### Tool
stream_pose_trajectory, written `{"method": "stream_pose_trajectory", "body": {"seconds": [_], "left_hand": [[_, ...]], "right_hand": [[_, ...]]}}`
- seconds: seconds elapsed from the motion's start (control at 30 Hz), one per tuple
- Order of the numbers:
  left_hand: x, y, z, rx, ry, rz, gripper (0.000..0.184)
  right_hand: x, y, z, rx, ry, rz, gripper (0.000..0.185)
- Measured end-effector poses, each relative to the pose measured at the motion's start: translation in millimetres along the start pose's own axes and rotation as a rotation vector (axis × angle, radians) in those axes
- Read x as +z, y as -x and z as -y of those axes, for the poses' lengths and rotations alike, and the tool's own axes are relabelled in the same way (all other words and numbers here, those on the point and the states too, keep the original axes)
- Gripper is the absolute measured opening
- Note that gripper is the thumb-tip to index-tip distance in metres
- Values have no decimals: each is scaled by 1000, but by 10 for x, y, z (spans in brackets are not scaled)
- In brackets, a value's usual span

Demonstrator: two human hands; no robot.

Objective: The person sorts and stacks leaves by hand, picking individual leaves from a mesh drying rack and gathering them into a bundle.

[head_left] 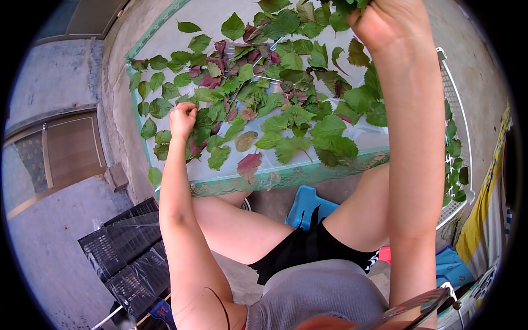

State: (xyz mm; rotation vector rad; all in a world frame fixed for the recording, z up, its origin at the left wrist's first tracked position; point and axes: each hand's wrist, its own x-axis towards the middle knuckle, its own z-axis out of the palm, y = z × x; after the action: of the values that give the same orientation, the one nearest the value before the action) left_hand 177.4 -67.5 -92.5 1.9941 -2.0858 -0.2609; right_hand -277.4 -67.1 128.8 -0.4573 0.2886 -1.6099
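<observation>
Serrated perilla-like leaves (329, 126), green on some faces and purple on others, are spread over a pale mesh sheet (212, 171) with a green lace edge (286, 179). My left hand (183, 118) is over the sheet's left part, fingers curled closed among the leaves. Whatever it may pinch is hidden. My right hand (388, 22) is raised at the top right, its fingers closed around a bunch of green leaves (346, 5), partly cut off by the frame's upper edge.
A white wire rack (466, 132) holding more leaves stands on the right. Below the sheet, between my legs, is a blue plastic stool or basin (308, 203). Black plastic crates (129, 242) are at lower left, near a wall with a brown door (77, 146).
</observation>
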Motion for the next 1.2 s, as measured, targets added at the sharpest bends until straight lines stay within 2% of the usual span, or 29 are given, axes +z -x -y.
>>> {"method": "stream_pose_trajectory", "body": {"seconds": [0.17, 0.27, 0.33, 0.43, 0.47, 0.53, 0.57, 0.63, 0.73, 0.83, 0.93, 0.97, 1.03, 1.1, 1.13, 1.2], "left_hand": [[-34, 45, -107, -10, -113, 7, 15], [-89, 42, -220, -84, -268, 25, 17], [-84, 36, -230, 37, -439, -86, 16], [-82, 14, -346, 99, -515, -167, 14], [-76, 4, -404, 100, -515, -167, 14], [-60, -20, -599, 278, -271, -71, 11], [-39, -30, -701, 277, -271, -71, 11], [27, -50, -906, 511, -240, 105, 17], [154, -65, -1134, 627, -231, 199, 27], [260, -70, -1271, 652, -240, 245, 33], [332, -91, -1288, 688, -223, 268, 32], [353, -98, -1285, 713, -223, 268, 31], [388, -128, -1239, 751, -216, 260, 28], [372, -136, -1252, 789, -208, 250, 26], [334, -137, -1284, 790, -172, 217, 22], [264, -128, -1351, 792, -136, 184, 18]], "right_hand": [[-17, 12, 14, 21, -35, 24, 15], [-7, 17, 11, 14, -29, 8, 15], [-14, 1, -2, 0, -24, -8, 15], [-3, -38, -54, -42, 7, -19, 14], [27, -48, -78, -76, 57, -83, 14], [37, -67, -77, -109, 106, -148, 13], [19, -94, -64, -84, 114, -159, 13], [-15, -76, -28, -59, 122, -169, 12], [-23, 25, 31, 12, 6, 13, 12], [36, 2, 34, 43, 13, -14, 12], [54, -63, -12, -53, 104, -238, 12], [-13, -36, 21, 3, 21, -99, 13], [-64, -51, 14, 56, -64, 38, 13], [-58, -152, -48, 10, 14, -104, 13], [-73, -116, -20, 8, 13, -105, 13], [-98, -29, 41, 58, -61, 42, 13]]}}
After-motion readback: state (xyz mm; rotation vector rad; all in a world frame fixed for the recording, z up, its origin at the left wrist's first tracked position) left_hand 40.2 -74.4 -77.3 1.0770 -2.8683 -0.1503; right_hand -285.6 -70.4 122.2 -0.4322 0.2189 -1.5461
